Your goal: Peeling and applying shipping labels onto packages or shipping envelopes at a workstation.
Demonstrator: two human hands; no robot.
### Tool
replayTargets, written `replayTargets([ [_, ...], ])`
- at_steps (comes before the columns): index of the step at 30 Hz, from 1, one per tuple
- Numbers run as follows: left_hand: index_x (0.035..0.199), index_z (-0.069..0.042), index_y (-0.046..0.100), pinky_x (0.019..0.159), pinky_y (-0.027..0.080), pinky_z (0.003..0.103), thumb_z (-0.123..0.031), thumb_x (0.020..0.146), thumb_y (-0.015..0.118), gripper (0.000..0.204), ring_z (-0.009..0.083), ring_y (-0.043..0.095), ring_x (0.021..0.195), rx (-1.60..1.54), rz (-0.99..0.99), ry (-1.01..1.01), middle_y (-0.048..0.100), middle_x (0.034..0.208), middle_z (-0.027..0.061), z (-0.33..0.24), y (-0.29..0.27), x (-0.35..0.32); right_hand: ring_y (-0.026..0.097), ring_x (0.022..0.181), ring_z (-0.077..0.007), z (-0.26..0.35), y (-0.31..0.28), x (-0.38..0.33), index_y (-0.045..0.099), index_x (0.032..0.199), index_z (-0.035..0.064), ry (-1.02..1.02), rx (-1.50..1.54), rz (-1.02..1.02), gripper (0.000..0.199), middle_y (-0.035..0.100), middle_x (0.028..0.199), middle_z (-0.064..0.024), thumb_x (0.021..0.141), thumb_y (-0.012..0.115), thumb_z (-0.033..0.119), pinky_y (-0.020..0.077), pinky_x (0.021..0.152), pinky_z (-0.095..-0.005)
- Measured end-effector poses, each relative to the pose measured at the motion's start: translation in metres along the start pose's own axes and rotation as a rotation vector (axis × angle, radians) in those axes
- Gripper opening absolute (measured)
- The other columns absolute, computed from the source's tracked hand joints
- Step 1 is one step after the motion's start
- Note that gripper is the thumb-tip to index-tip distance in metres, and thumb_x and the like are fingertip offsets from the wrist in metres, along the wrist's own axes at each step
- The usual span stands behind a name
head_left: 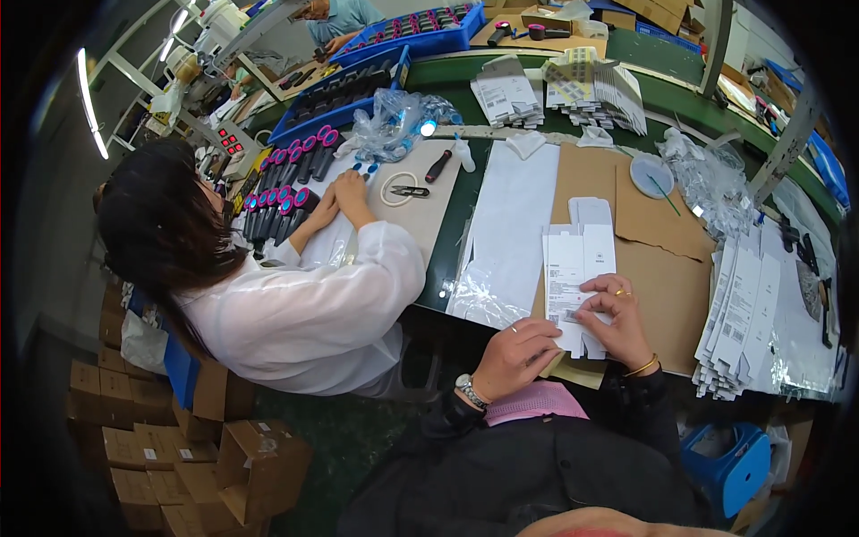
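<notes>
The flat white carton (pixel 598 255) lies on brown cardboard (pixel 667 295). The left hand (pixel 517 360), curled, touches its near left edge; the right hand (pixel 619 320) bends narrowly over its printed panel. I cannot tell whether either grips anything. More cartons (pixel 739 309) lie stacked at right.

Flat white carton (pixel 580 255) handled at its near end

The right hand (pixel 622 322) has its fingertips at the carton's printed face; the left hand (pixel 512 360) touches the near left edge. Brown cardboard (pixel 662 291) lies beneath the grip. Right of it, similar white cartons (pixel 735 309) overlap in a pile. Ahead and right sits a round dish (pixel 644 182); well left is a co-worker (pixel 295 309) in white.
</notes>
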State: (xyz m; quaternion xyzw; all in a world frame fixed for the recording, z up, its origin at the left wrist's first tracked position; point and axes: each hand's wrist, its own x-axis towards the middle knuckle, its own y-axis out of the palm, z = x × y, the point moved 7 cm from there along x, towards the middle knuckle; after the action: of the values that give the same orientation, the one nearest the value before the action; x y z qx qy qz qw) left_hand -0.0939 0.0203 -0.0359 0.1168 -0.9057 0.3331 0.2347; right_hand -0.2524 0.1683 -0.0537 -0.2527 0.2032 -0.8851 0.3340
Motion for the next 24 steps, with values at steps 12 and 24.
replayTargets([
  [12, 0.098, -0.002, 0.077, 0.095, 0.062, 0.042, -0.004, 0.089, 0.087, 0.014, 0.0333, 0.077, 0.113, -0.007, -0.015, 0.004, 0.080, 0.119, 0.0112, 0.0030, -0.0024, 0.0007, 0.056, 0.133, -0.0294, -0.0023, 0.0024, 0.0021, 0.079, 0.093, 0.0037, 0.023, 0.018, 0.024, 0.010, 0.075, 0.127, -0.0085, 0.087, 0.087, 0.007, 0.0463, 0.112, -0.0434],
  [24, 0.097, -0.003, 0.077, 0.094, 0.062, 0.042, -0.005, 0.087, 0.088, 0.014, 0.0331, 0.077, 0.113, -0.029, -0.023, 0.006, 0.080, 0.118, 0.0102, 0.0063, -0.0011, 0.0005, 0.056, 0.134, -0.0285, -0.0022, 0.0007, 0.0039, 0.080, 0.094, 0.0034, 0.034, 0.019, 0.076, 0.008, 0.075, 0.129, -0.0086, 0.089, 0.085, 0.007, 0.0440, 0.114, -0.0430],
])
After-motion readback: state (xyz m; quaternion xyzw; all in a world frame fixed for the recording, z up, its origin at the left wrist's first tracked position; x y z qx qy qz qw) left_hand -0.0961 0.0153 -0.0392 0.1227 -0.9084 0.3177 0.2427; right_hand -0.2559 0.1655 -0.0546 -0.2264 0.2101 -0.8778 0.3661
